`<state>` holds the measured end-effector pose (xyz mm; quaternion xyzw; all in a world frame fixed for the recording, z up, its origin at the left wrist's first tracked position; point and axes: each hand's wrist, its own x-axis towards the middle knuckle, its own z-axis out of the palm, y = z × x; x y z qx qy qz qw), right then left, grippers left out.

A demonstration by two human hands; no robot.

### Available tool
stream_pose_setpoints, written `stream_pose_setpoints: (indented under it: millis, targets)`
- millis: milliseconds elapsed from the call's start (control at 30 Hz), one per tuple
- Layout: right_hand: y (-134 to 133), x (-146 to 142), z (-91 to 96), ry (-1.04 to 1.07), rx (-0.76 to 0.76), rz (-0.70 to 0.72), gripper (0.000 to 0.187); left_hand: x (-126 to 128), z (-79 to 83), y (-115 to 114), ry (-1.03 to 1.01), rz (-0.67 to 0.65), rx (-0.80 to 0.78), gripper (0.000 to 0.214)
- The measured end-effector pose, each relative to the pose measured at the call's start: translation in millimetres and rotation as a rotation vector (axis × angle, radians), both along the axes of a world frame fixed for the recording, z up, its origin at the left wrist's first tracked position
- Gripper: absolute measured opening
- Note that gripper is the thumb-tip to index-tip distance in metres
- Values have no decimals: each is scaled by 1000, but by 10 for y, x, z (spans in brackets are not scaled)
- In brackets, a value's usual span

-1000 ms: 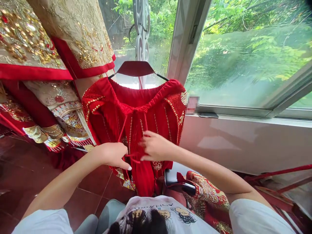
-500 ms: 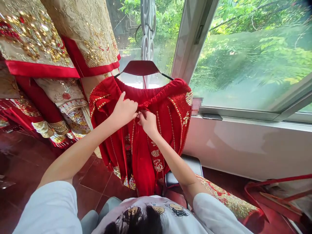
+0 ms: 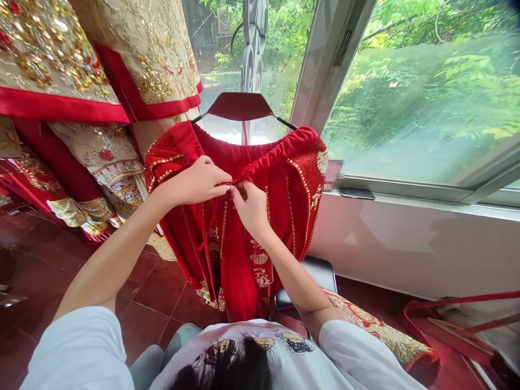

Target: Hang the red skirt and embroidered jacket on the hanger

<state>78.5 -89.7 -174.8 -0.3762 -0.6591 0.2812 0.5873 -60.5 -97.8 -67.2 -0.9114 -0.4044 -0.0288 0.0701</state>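
Observation:
A red skirt (image 3: 244, 281) with gold beading and a gathered waistband hangs in front of me on a dark red hanger (image 3: 239, 106). At the middle of the waistband, my left hand (image 3: 202, 181) is closed, pinching the thin red drawstring (image 3: 239, 182) between thumb and fingers. Right beside it, my right hand (image 3: 251, 208) is also closed on the drawstring, its fingertips nearly touching the left thumb. Loose red cord ends dangle below my left hand down the skirt front. My fingers partly hide where the cord meets the waistband.
Embroidered cream-and-red garments (image 3: 158, 65) hang close on the left. A window (image 3: 406, 108) and its sill, with a dark phone-like object (image 3: 356, 193), lie to the right. Below are a black-seated stool (image 3: 320, 273), a patterned fabric roll (image 3: 374, 325) and a red-framed object (image 3: 459, 330).
My left hand has turned flatter, its raised index finger now bent down toward the cord. My right hand stays at the same part of the waistband. The view has shifted slightly.

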Motion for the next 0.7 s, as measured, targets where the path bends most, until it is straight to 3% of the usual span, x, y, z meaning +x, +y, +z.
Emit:
stream_pose_setpoints:
  millis: [167,333,400,467,567,700]
  targets:
    - [30,69,23,371,-223,302,27,-31,51,61,-75,-77,-112,32]
    - [63,144,48,469,-410,546,34,-17,62,84,-97,-73,-104,34]
    - [66,171,-5,408,-389,536,32,-11,63,78,-88,-73,-93,36]
    - [38,186,-128,286,-289,441,31,-26,71,54,-84,-96,-82,39]
    - [-72,183,-452,88,-168,272,38,-108,90,-41,-71,-108,-70,41]
    - [-228,217,-932,-142,-236,221,32,-272,91,-222,-13,-8,-46,44]
